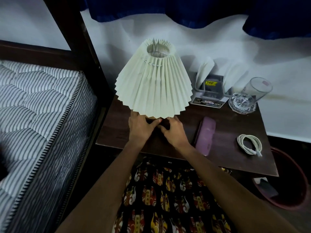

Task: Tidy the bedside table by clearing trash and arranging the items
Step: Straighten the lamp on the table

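A lamp with a pale pleated shade stands on the dark wooden bedside table, left of centre. Under the shade's lower rim my left hand and my right hand both wrap around the lamp's base, which is mostly hidden by the shade and my fingers. To the right lie a purple case and a coiled white cable. At the back stand a grey holder with white napkins, a flat sticker card and a clear glass on a coaster.
A bed with a striped mattress and dark post sits close on the left. A red bin with scraps inside stands on the floor at the right, below the table edge. White wall and blue curtain lie behind.
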Available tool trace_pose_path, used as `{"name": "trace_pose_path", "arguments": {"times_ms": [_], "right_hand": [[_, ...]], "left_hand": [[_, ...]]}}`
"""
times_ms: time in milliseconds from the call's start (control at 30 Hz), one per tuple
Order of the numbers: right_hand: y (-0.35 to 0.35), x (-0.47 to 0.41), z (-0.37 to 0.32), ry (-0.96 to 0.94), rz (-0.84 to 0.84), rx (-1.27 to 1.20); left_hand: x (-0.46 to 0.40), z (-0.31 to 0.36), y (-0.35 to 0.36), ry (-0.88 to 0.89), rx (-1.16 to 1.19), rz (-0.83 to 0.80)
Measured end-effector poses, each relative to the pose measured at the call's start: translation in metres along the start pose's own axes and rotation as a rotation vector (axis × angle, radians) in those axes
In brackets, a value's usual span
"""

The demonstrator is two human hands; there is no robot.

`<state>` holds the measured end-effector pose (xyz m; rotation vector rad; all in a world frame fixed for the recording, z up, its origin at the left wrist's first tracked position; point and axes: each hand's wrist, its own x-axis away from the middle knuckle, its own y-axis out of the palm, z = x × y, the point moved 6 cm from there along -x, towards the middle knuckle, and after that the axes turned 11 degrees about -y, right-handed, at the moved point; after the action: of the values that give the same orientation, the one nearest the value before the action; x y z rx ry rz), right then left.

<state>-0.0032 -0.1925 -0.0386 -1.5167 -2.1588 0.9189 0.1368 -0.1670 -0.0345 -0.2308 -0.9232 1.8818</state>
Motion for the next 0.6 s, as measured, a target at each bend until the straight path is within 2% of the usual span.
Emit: {"name": "trace_pose_path", "arguments": {"times_ms": [200, 333, 600], "right_hand": [[0.015, -0.018, 0.015, 0.077, 0.064, 0.079], [0.018, -0.03, 0.012, 0.005, 0.108, 0.082], [0.027, -0.063, 0.002, -0.034, 0.105, 0.061]], "left_hand": [[-0.021, -0.011, 0.025, 0.077, -0.189, -0.021], [-0.033, -0.011, 0.021, 0.135, -0.164, 0.053], [-0.068, -0.007, 0.004, 0.218, -0.142, 0.088]]}}
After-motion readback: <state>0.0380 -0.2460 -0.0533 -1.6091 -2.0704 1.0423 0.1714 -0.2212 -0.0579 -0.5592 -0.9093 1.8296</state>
